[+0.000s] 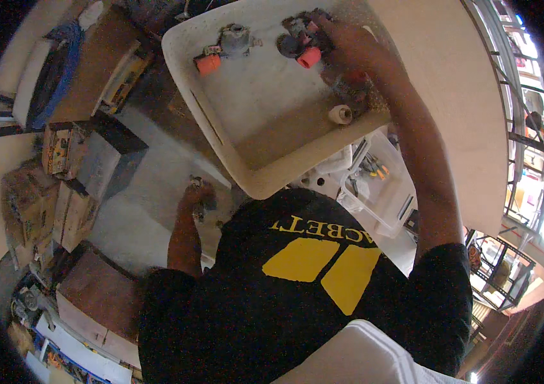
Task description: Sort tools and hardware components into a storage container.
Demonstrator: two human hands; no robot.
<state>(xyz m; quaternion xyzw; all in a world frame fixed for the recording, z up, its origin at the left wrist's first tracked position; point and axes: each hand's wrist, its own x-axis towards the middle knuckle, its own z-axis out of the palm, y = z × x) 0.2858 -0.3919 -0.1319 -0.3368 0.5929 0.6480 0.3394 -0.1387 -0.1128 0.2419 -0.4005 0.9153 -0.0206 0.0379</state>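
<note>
- Closest to the camera, at the bottom of the view, is the person's own torso in a black T-shirt (297, 281) with yellow block shapes printed on the chest; a white cloth edge (361, 355) shows at the very bottom.
- The left hand (196, 195) hangs low beside the body, over a grey concrete floor (137, 211). Its fingers are curled around a small dark metal object (198, 185); the object is too small and blurred to identify.
- Just beyond the chest, a clear plastic bin (384, 192) holds small tools with orange and yellow handles (374, 169).
- Above it sits a shallow, cream-coloured rectangular plastic tray (246, 109), tilted in the view, its near corner just in front of the chest.
- A small cream cylindrical piece (340, 114) lies near the tray's right edge.
- The right arm stretches up along the tray's right side. The right hand (342, 38) rests at the tray's far end, fingers bent and closed over a dark grey valve assembly with a pink-red round cap (303, 41).
- To the left of that, well apart from it on the same tray, lies a second grey valve assembly with an orange round cap (226, 48), untouched.
- On the floor to the left stand brown cardboard boxes (67, 205) and a dark grey box (102, 157).
- A pale wooden board (464, 96) curves behind the tray on the right, with metal shelving (518, 128) beyond it.
</note>
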